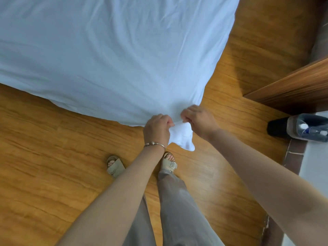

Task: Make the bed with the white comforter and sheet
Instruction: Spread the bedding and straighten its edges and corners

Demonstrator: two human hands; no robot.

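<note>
Standing at a corner of the bed, a person pinches the corner of the white sheet (124,55) in both fists, apparently to draw it taut. The left hand (157,129) and right hand (198,121) sit close together, each curled tight on the cloth, whose loose tip hangs between and just below them above the wooden floor (53,157).

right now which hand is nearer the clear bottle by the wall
Right. The right hand grips the white comforter's corner on the side toward the clear bottle; the left hand grips the same corner, one hand farther away.
</note>
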